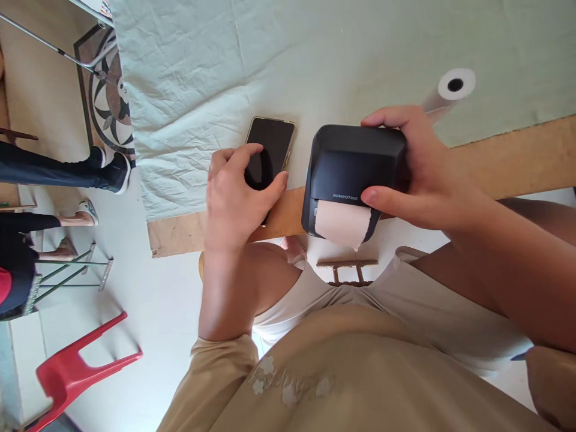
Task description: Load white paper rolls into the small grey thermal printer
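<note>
My right hand (pixel 418 168) grips a black label printer (pixel 355 162) by its right side, the thumb on its top face and the fingers round the far edge. A strip of pale paper (pixel 344 223) sticks out of the printer's near end. To the left, a smartphone (pixel 274 141) with a dark screen and a clear case lies at the table's front edge. My left hand (pixel 240 192) is over its lower left part, thumb and fingers bent round the two long sides. Beyond my right hand stands a white paper roll (pixel 456 85) with a dark core.
A pale green cloth (pixel 189 78) covers the table, whose bare wooden edge (pixel 180 237) runs along the front. At left on the floor are a red plastic stool (pixel 85 366), a green folding stool frame (pixel 74 276) and the legs of other people (pixel 58 171).
</note>
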### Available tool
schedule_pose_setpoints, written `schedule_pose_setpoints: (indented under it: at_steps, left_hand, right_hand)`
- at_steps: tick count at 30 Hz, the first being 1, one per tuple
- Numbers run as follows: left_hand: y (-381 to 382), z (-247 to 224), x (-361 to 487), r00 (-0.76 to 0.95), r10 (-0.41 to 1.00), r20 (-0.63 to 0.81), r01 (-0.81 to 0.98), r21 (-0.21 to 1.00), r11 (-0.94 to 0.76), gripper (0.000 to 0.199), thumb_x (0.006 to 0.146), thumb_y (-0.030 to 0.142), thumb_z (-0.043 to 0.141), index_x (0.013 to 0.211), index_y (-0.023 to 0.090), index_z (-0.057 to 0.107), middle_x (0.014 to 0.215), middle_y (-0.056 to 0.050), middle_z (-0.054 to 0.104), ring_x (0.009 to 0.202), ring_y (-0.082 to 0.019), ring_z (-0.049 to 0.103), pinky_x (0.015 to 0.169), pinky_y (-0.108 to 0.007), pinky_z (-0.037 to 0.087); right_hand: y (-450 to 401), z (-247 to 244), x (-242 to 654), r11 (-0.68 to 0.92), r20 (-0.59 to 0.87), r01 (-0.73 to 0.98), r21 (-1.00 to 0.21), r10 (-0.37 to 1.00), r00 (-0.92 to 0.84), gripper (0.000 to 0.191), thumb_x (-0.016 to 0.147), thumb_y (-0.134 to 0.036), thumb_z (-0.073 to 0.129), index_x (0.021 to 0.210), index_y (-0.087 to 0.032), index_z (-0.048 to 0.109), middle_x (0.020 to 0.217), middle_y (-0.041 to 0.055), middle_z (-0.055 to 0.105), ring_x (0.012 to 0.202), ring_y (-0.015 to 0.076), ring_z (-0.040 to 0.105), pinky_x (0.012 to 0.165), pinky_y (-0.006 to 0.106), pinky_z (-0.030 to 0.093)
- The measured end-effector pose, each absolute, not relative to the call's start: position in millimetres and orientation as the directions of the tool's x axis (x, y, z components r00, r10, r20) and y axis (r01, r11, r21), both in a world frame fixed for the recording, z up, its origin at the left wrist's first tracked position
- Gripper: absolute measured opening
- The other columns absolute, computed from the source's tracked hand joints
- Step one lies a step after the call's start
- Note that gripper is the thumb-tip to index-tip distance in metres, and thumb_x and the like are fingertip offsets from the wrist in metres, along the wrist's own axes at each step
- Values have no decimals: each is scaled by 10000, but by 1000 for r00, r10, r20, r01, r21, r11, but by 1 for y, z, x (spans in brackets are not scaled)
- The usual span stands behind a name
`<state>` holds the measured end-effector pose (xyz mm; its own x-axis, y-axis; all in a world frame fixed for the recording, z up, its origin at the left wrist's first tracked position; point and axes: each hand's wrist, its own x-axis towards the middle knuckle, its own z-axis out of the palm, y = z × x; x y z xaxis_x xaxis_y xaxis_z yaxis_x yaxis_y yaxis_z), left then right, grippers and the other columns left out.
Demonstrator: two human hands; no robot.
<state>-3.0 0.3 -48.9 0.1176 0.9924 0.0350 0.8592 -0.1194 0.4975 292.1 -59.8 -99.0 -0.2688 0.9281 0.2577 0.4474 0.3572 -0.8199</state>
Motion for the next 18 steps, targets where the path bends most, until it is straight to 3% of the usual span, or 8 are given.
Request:
schedule_pose_setpoints:
  at_steps: [4,9,12,18]
  left_hand:
    - [2,-54,-23,121,993,16,806,582,-108,602,884,430,875,1471,368,757,1399,-102,769,1246,-350,764,1145,-605,657]
    - [12,-53,-47,200,977,-77,749,655,-102,737,812,555,867,1505,353,715,1507,-127,748,1100,-331,767,955,-563,695]
    - [16,-49,-58,255,956,-144,698,711,-79,777,747,561,903,1479,379,718,1512,-103,738,995,-296,782,865,-528,704]
    - [20,-59,-71,280,951,-135,684,723,-99,844,754,480,955,1546,351,693,1590,-113,701,1030,-287,769,851,-482,689]
  right_hand:
    - [-61,-98,292,347,245,443,-827,931,-272,761,1023,-773,719,1624,-391,450,1322,70,625,878,158,626,607,262,554]
    - [-59,-100,293,361,267,443,-821,928,-261,777,1002,-791,739,1613,-381,490,1321,80,630,918,181,639,626,286,562]
    - [-58,-101,295,349,258,448,-823,932,-253,801,990,-826,737,1614,-384,500,1322,79,626,936,184,645,633,282,559]
    - [-61,-102,290,345,278,473,-811,938,-209,846,992,-922,649,1608,-360,504,1317,88,627,960,197,640,671,317,542]
